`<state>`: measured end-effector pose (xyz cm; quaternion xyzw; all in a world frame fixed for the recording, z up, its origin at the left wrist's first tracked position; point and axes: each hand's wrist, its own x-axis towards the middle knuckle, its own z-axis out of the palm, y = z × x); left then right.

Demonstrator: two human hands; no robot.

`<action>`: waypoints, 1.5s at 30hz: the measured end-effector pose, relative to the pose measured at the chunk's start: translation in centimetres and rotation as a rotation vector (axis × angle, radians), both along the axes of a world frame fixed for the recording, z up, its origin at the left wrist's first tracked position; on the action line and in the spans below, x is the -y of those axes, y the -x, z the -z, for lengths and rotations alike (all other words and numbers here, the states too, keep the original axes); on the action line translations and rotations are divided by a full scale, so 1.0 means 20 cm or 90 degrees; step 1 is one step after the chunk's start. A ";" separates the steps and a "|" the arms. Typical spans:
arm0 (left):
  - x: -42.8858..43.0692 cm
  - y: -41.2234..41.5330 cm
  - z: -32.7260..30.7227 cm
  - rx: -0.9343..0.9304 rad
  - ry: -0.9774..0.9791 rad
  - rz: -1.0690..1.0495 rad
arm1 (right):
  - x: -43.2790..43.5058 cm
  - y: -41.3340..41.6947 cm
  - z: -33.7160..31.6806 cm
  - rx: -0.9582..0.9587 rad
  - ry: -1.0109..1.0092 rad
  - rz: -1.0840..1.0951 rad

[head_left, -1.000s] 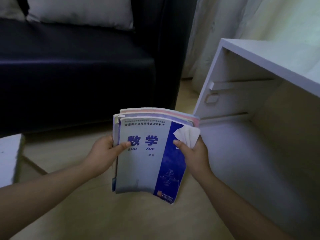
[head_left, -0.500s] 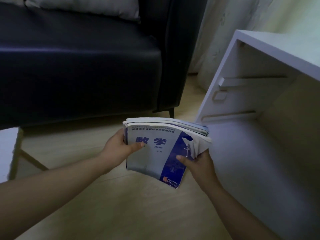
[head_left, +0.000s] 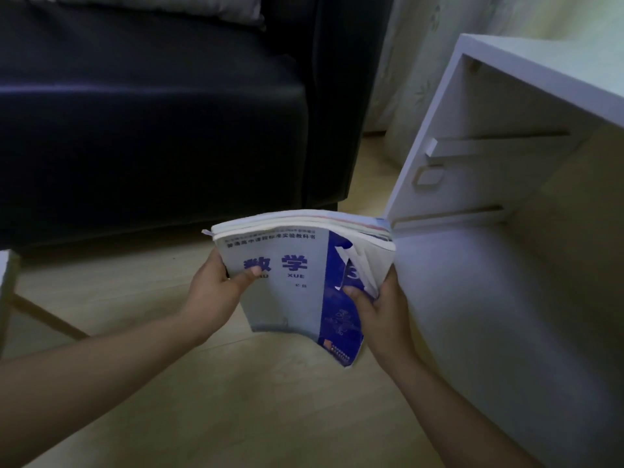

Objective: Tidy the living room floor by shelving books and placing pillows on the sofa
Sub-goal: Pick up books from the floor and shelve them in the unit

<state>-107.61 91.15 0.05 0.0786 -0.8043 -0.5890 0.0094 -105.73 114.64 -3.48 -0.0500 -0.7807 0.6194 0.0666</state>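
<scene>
Blue-and-grey cover tops the books (head_left: 290,285), a stack held in the air over the floor (head_left: 253,400) between both hands. Left hand (head_left: 216,292) clamps the stack's left edge, with the thumb lying across the cover by the title and the fingers hidden underneath. Right hand (head_left: 378,312) clamps the right edge lower down, thumb on the blue band, fingers behind. A white page corner folds out just above that thumb. The hands are apart, with the stack's width between them. The stack is tilted, its top edge away from the person and its bottom right corner drooping below the right thumb. Page edges fan out along the top, a pink one among them.

Shelf (head_left: 489,298): white, open front, just right of the right hand. The front edge of its left wall stands just beyond the stack's top right corner; can't tell whether they touch. A wide bay opens right of the right hand. Two rails (head_left: 489,148) sit on the inner left wall, beyond and above the hands. The top board overhangs at far right.

Sofa (head_left: 152,130): dark, beyond the left hand, its front edge apart from the stack. Pillow (head_left: 209,8) is on the seat, with only its lower edge in view. A strip of floor runs between the sofa arm and the shelf, beyond the hands, up to a pale curtain (head_left: 415,62). Far left of the left forearm is a white slab (head_left: 5,282) on a slanting wooden leg (head_left: 44,319), cut off by the frame.
</scene>
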 end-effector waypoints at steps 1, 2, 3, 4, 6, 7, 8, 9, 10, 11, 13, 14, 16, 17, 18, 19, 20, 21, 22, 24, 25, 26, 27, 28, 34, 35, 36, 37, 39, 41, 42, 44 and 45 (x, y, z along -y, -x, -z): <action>0.00 -0.01 0.01 0.007 0.001 0.018 | 0.00 -0.01 0.01 0.008 0.014 0.010; -0.02 -0.03 0.02 0.014 -0.001 0.044 | -0.01 -0.01 0.03 0.020 0.039 0.022; -0.03 -0.04 0.04 0.021 -0.007 0.070 | -0.01 -0.02 0.05 0.032 0.063 0.033; -0.05 -0.04 0.04 0.030 -0.011 0.087 | -0.01 -0.03 0.06 0.039 0.082 0.037; -0.07 -0.03 0.05 0.041 -0.020 0.100 | -0.02 -0.04 0.08 0.044 0.102 0.029; -0.07 -0.02 0.05 0.046 -0.029 0.107 | -0.02 -0.04 0.09 0.047 0.110 0.023; -0.07 -0.01 0.05 0.049 -0.039 0.113 | -0.02 -0.04 0.09 0.052 0.121 0.022; -0.07 0.00 0.06 0.053 -0.049 0.114 | -0.02 -0.04 0.09 0.060 0.133 0.028; -0.07 0.00 0.07 0.055 -0.058 0.108 | -0.02 -0.04 0.10 0.069 0.145 0.040; -0.07 0.01 0.07 0.056 -0.063 0.097 | -0.03 -0.03 0.11 0.080 0.155 0.051; -0.08 0.00 0.09 0.057 -0.058 0.081 | -0.03 -0.03 0.14 0.113 0.162 0.067; -0.07 0.00 0.10 0.055 -0.050 0.080 | -0.03 -0.03 0.15 0.128 0.155 0.071; -0.06 -0.01 0.12 0.054 -0.028 0.077 | -0.02 -0.02 0.18 0.149 0.143 0.080; -0.06 -0.01 0.14 0.058 -0.010 0.071 | -0.01 -0.02 0.19 0.158 0.146 0.086; -0.05 -0.01 0.15 0.065 0.013 0.062 | -0.01 -0.02 0.20 0.163 0.151 0.094; -0.05 -0.01 0.17 0.076 0.040 0.055 | 0.00 -0.01 0.20 0.165 0.158 0.103; -0.05 -0.01 0.17 0.086 0.067 0.054 | 0.00 -0.01 0.19 0.162 0.169 0.111; -0.05 -0.01 0.18 0.092 0.091 0.056 | -0.01 -0.01 0.19 0.155 0.186 0.118; -0.04 -0.01 0.18 0.094 0.112 0.059 | -0.01 -0.01 0.18 0.146 0.205 0.123; -0.04 0.00 0.18 0.082 0.151 0.068 | -0.02 -0.02 0.17 0.136 0.238 0.128; -0.03 0.00 0.17 0.070 0.171 0.075 | -0.02 -0.03 0.17 0.134 0.249 0.129; -0.02 0.00 0.17 0.058 0.188 0.081 | -0.02 -0.04 0.16 0.132 0.255 0.127; -0.02 0.00 0.16 0.047 0.199 0.087 | -0.02 -0.04 0.17 0.132 0.256 0.126; -0.01 0.01 0.16 0.035 0.212 0.093 | -0.02 -0.04 0.17 0.132 0.255 0.128; 0.02 0.01 0.14 -0.015 0.354 0.150 | -0.01 -0.02 0.16 0.124 0.229 0.147; 0.03 0.01 0.14 -0.024 0.361 0.152 | -0.01 -0.02 0.16 0.122 0.221 0.147; 0.03 0.00 0.13 -0.030 0.359 0.151 | -0.01 -0.02 0.15 0.121 0.215 0.147; 0.03 -0.01 0.12 -0.039 0.357 0.156 | -0.02 -0.03 0.13 0.118 0.213 0.149; 0.03 0.00 0.08 -0.069 0.371 0.182 | -0.04 -0.03 0.08 0.102 0.203 0.148; 0.00 0.00 0.03 -0.105 0.381 0.204 | -0.08 -0.04 0.01 0.072 0.177 0.144; -0.02 0.00 0.00 -0.127 0.374 0.213 | -0.11 -0.04 -0.04 0.053 0.168 0.144; -0.07 0.01 -0.07 -0.173 0.365 0.229 | -0.17 -0.05 -0.12 0.019 0.152 0.150; -0.09 0.02 -0.10 -0.190 0.364 0.237 | -0.20 -0.05 -0.16 0.005 0.147 0.155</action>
